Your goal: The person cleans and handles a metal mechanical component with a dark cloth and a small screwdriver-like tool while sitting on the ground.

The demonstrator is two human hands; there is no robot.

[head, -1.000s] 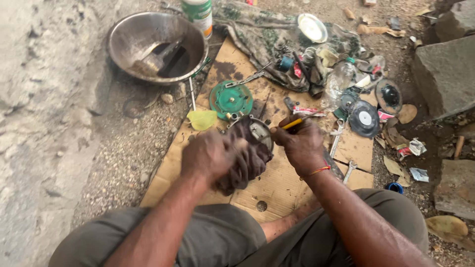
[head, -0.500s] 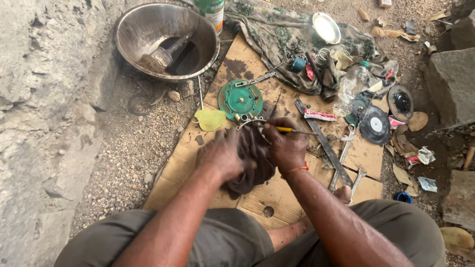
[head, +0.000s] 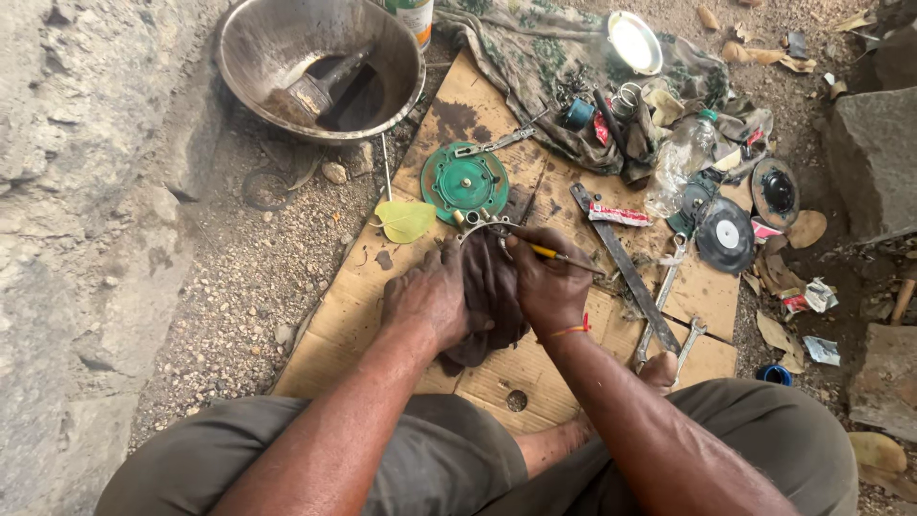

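Far left: rough grey rock face (head: 67, 191), gravel ground (head: 239, 277) beside it. Far, left of centre: dented metal basin (head: 250, 38) with dark liquid and a brush (head: 320, 88) lying inside. Just right of the basin, at the far edge, a can (head: 413, 14), only partly in view. Nearer: flattened cardboard sheet (head: 334, 325) spread over the gravel, stained dark at its far end. On it, a yellow-green leaf (head: 405, 220), and just right of that a round green disc part (head: 465, 182) lying flat.

Centre, near: left hand (head: 430, 301) pressed palm-down on a dark rag (head: 492, 287), fingers curled over the cloth, gripping it against the cardboard. Under the rag's far edge, a curved metal ring part (head: 482, 226) poking out, mostly hidden by the cloth. Right hand (head: 546, 282) touching the rag's right side, clenched around a yellow-handled tool (head: 564, 255), its tip aimed inward toward the ring, its handle end sticking out to the right. Red thread band (head: 573, 331) on the right wrist.

Right of the hands: long flat metal bar (head: 626, 268) lying diagonally, spanners (head: 669, 320) beside it, a small tube (head: 619, 216) further away. Far right: crumpled patterned cloth (head: 535, 57) strewn with small parts, a shiny round lid (head: 635, 43), a clear plastic bottle (head: 673, 167), two dark round discs (head: 726, 234). Farthest right: grey stone block (head: 874, 162), dry leaves and scraps around it.

Nearest edge: olive trousers (head: 420, 468) over bent knees.
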